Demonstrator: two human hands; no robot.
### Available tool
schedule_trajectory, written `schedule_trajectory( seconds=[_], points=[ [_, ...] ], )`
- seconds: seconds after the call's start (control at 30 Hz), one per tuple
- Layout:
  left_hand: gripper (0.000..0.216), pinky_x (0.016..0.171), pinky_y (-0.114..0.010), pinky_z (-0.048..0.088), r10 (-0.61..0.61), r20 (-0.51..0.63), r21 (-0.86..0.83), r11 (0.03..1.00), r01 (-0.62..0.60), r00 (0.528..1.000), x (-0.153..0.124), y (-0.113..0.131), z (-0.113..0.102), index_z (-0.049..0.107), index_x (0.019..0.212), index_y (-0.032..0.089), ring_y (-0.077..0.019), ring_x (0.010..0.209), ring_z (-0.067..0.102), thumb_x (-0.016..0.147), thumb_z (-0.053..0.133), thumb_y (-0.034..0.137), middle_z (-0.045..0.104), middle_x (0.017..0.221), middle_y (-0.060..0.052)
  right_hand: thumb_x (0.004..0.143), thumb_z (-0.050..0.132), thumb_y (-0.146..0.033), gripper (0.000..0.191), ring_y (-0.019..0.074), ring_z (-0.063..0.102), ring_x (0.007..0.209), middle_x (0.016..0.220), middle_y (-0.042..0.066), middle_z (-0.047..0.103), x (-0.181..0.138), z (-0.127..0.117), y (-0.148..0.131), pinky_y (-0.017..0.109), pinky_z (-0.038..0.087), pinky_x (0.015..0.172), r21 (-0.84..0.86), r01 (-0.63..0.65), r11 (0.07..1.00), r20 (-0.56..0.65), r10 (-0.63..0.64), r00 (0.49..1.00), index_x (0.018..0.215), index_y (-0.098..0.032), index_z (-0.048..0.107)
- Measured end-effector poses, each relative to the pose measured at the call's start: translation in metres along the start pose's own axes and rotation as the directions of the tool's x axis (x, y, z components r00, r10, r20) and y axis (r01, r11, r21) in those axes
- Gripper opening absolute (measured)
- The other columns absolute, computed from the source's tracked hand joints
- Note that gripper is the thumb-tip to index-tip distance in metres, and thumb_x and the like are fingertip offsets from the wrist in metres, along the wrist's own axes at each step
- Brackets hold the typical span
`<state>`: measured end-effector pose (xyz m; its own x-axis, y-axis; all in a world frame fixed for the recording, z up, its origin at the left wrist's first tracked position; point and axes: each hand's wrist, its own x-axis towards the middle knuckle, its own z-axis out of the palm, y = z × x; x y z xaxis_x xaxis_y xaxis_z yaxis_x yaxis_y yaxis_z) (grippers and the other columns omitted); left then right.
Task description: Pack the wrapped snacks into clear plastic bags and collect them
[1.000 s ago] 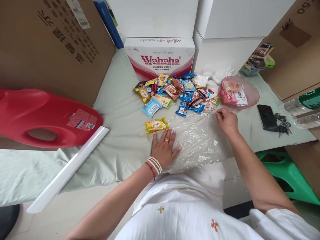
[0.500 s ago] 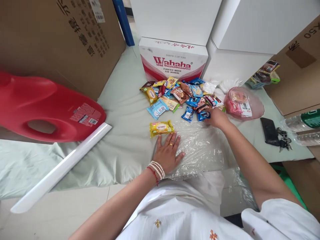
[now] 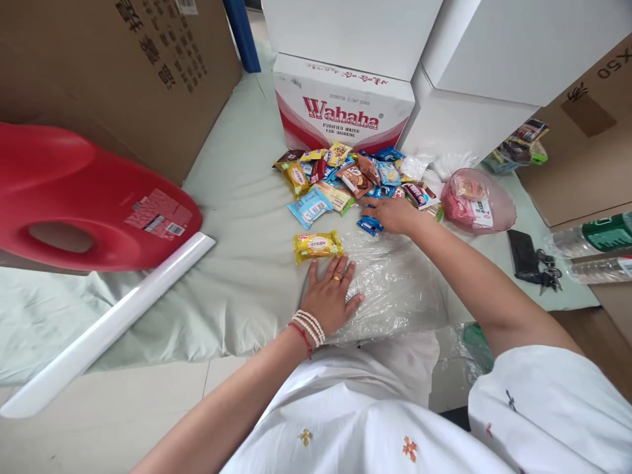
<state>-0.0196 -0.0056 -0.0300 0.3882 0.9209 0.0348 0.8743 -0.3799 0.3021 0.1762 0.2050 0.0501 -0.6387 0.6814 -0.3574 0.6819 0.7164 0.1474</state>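
Observation:
My left hand [image 3: 329, 294] lies flat, fingers spread, on a crinkled clear plastic sheet [image 3: 395, 283]. Just beyond its fingertips is a yellow-wrapped snack [image 3: 318, 245]. My right hand [image 3: 390, 214] reaches in from the right to the front of a heap of wrapped snacks [image 3: 355, 179]. Its fingers stretch leftward over a small dark blue snack packet [image 3: 369, 225], partly covering it; whether they press on it is unclear. A light blue snack packet [image 3: 310, 207] lies to the left of that hand.
Behind the heap stands a Wahaha water carton [image 3: 343, 108]. A pink bowl [image 3: 501, 204] with packets, a black case with keys [image 3: 523, 255] and plastic bottles [image 3: 607, 234] are on the right. On the left are a red jug [image 3: 113, 217] and a white strip [image 3: 118, 316].
My right hand has moved left along the front of the heap, now partly covering the dark blue packet. My left hand stays flat on the plastic sheet. The view has shifted slightly.

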Motion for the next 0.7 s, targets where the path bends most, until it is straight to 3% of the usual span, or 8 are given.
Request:
schedule_trajectory(
  seconds=[0.13, 0.3, 0.43, 0.53, 0.7],
  points=[
    [0.077, 0.131, -0.065, 0.007, -0.021, 0.000, -0.015, 1.000, 0.021, 1.000, 0.000, 0.000, -0.001, 0.033, 0.165, 0.016, -0.0329, 0.160, 0.030, 0.103, 0.038, 0.060, 0.030, 0.172, -0.015, 0.093, 0.056, -0.018, 0.044, 0.0346, 0.065, 0.114, 0.135, 0.017, 0.065, -0.004, -0.008, 0.007, 0.037, 0.045, 0.081, -0.044, -0.073, 0.996, 0.002, 0.073, 0.997, 0.136, -0.019, 0.063],
    [0.078, 0.132, -0.065, 0.003, -0.017, -0.009, -0.026, 1.000, 0.016, 1.000, 0.000, 0.000, 0.000, 0.033, 0.165, 0.013, -0.0336, 0.159, 0.031, 0.103, 0.037, 0.060, 0.032, 0.171, -0.017, 0.084, 0.073, -0.039, 0.054, 0.0339, 0.067, 0.100, 0.132, 0.017, 0.063, -0.063, -0.033, 0.012, 0.035, 0.043, 0.073, 0.094, -0.275, 0.957, -0.133, 0.286, 0.949, 0.132, -0.018, 0.060],
    [0.077, 0.131, -0.065, 0.003, -0.010, -0.022, -0.010, 1.000, 0.010, 1.000, 0.000, 0.000, 0.000, 0.033, 0.165, 0.013, -0.0339, 0.159, 0.032, 0.104, 0.037, 0.059, 0.031, 0.171, -0.018, 0.082, 0.077, -0.040, 0.048, 0.0311, 0.068, 0.095, 0.125, 0.016, 0.066, -0.104, -0.034, -0.026, 0.035, 0.043, 0.070, 0.162, -0.187, 0.969, 0.051, 0.181, 0.982, 0.123, -0.019, 0.064],
    [0.076, 0.131, -0.065, 0.005, -0.011, -0.019, 0.010, 1.000, 0.011, 1.000, 0.000, 0.000, 0.000, 0.035, 0.164, 0.013, -0.0351, 0.159, 0.033, 0.103, 0.039, 0.058, 0.032, 0.171, -0.018, 0.085, 0.073, -0.034, 0.043, 0.0305, 0.071, 0.097, 0.124, 0.016, 0.066, -0.109, -0.021, -0.068, 0.034, 0.046, 0.070, 0.185, -0.172, 0.968, 0.199, 0.134, 0.971, 0.124, -0.019, 0.064],
    [0.072, 0.130, -0.066, 0.013, -0.008, -0.029, 0.043, 0.999, 0.010, 1.000, 0.000, -0.001, 0.001, 0.034, 0.165, 0.013, -0.0350, 0.157, 0.036, 0.106, 0.033, 0.053, 0.036, 0.169, -0.018, 0.089, 0.067, -0.024, 0.048, 0.0332, 0.072, 0.107, 0.132, 0.018, 0.063, -0.104, 0.001, -0.099, 0.035, 0.051, 0.073, 0.200, -0.221, 0.955, 0.254, 0.168, 0.953, 0.135, -0.013, 0.059]
  ],
)
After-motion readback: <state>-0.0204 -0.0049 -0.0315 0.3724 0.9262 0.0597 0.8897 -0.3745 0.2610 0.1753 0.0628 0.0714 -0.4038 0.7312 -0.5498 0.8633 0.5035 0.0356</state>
